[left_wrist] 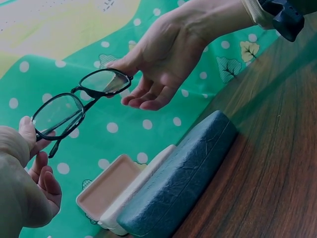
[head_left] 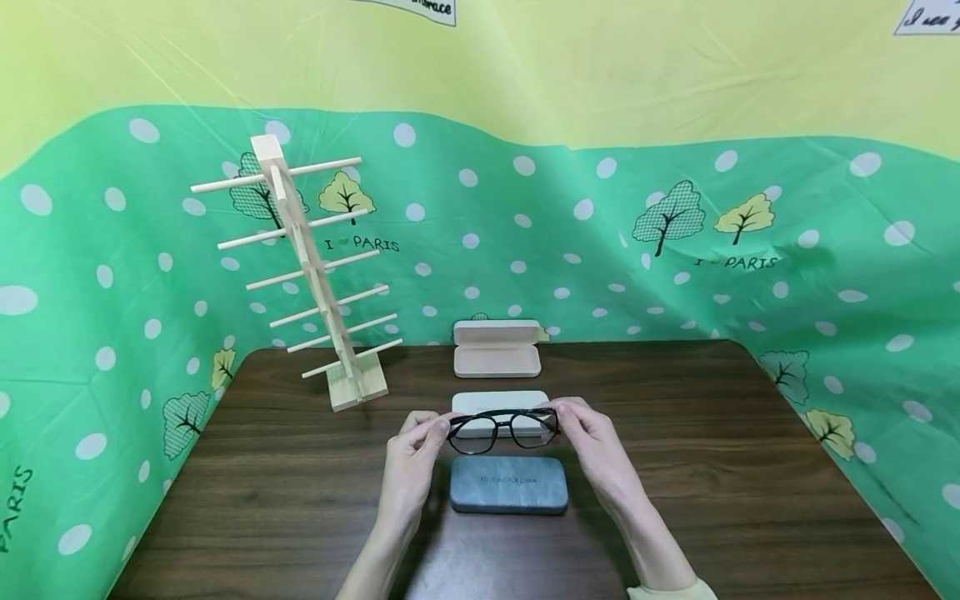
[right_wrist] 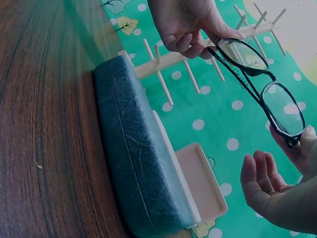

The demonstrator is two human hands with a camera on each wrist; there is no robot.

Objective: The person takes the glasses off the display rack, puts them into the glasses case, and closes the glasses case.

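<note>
A pair of black-framed eyeglasses point(head_left: 504, 423) is held up in the air between both hands, over the row of cases. My left hand point(head_left: 411, 467) pinches one outer end of the frame between thumb and fingers. At the opposite end my right hand point(head_left: 600, 446) pinches the other corner. Below the glasses lies a closed blue-grey glasses case point(head_left: 509, 485) with small lettering on its lid. Just behind it, a white glasses case point(head_left: 480, 402) is partly covered by the glasses in the head view. Both wrist views show the lenses point(left_wrist: 58, 115) with fingers at each end.
An open, pale-lined glasses case point(head_left: 497, 361) stands at the table's back edge. On the back left is a wooden rack point(head_left: 318, 287) with several pegs sticking out sideways. A green patterned cloth point(head_left: 570, 275) hangs behind and beside the dark wooden table point(head_left: 750, 475).
</note>
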